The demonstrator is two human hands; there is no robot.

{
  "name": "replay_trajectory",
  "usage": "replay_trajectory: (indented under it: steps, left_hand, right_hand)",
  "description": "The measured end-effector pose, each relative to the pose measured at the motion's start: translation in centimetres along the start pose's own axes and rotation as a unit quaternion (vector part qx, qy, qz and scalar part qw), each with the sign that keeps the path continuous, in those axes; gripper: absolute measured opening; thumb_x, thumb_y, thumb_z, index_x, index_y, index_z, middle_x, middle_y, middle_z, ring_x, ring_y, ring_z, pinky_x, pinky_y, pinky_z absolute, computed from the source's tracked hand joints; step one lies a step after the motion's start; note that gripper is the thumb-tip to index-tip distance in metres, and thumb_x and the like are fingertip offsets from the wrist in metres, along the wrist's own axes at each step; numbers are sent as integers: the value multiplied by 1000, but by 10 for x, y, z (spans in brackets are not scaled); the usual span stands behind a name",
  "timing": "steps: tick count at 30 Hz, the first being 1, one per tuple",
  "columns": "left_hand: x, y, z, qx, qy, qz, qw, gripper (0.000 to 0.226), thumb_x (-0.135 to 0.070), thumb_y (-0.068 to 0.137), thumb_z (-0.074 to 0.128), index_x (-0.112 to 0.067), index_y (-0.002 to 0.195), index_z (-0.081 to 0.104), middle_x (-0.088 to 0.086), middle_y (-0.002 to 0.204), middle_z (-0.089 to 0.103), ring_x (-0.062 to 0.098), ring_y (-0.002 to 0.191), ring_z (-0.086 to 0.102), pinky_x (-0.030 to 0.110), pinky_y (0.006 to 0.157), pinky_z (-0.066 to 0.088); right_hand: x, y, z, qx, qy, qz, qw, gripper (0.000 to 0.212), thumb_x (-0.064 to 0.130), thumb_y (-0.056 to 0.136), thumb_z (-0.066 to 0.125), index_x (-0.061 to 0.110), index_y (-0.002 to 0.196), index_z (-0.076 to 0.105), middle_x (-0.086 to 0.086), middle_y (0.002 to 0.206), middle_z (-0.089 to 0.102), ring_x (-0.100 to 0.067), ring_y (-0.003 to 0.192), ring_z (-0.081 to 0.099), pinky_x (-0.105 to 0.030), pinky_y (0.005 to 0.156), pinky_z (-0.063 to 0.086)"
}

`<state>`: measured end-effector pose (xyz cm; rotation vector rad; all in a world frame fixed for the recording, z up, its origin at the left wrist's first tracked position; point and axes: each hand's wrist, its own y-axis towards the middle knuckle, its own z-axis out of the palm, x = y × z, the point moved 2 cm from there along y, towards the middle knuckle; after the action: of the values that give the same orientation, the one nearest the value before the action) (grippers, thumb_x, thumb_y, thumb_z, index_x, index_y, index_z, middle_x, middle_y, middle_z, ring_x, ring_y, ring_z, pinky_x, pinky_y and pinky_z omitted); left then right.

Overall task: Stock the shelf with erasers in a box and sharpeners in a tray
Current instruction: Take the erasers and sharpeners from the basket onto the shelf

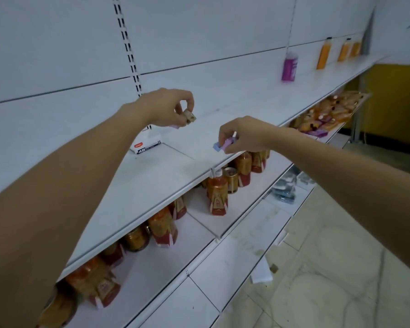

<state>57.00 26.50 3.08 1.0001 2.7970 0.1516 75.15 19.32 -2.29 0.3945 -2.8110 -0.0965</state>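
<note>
The left hand (pixel 166 107) pinches a tan sharpener (pixel 190 116) between thumb and fingertips above the white shelf (pixel 171 169); a small purple piece (pixel 175 126) shows under its fingers. The right hand (pixel 243 136) grips purple and blue erasers (pixel 223 144) over the front edge of the shelf. A white box (pixel 147 145) stands on the shelf below the left hand, near the back panel.
</note>
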Motion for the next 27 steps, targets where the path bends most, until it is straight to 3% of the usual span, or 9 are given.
replay_trajectory:
  steps: [6, 15, 22, 27]
  left_hand:
    - [14, 77, 9, 3, -41, 18, 999, 12, -27, 84, 60, -30, 92, 52, -6, 91, 69, 8, 78, 61, 31, 73, 42]
    - [32, 167, 58, 50, -91, 20, 994, 12, -23, 83, 61, -28, 91, 54, -1, 89, 69, 5, 70, 61, 29, 75, 45]
    - [57, 184, 119, -7, -173, -89, 981, 10, -22, 85, 59, -21, 94, 56, 4, 83, 68, 18, 70, 57, 26, 63, 43]
    - [77, 175, 149, -81, -155, -187, 967, 14, -27, 85, 57, -26, 99, 55, 4, 94, 60, 23, 83, 57, 37, 75, 49]
  right_hand:
    - [-62, 42, -19, -17, -8, 47, 999, 16, 19, 83, 63, 15, 98, 64, -3, 100, 61, -14, 79, 50, -17, 61, 36]
    - [-138, 107, -14, -15, 31, 79, 996, 12, 18, 82, 63, 18, 94, 63, -3, 102, 61, -16, 83, 50, -28, 76, 40]
    - [-152, 180, 26, -55, 127, 16, 990, 10, 10, 80, 59, 20, 80, 56, -10, 95, 64, -16, 73, 47, -27, 69, 39]
    - [-146, 222, 61, -86, 182, -41, 979, 7, 8, 83, 56, 9, 87, 60, -10, 89, 61, -17, 76, 47, -25, 62, 33]
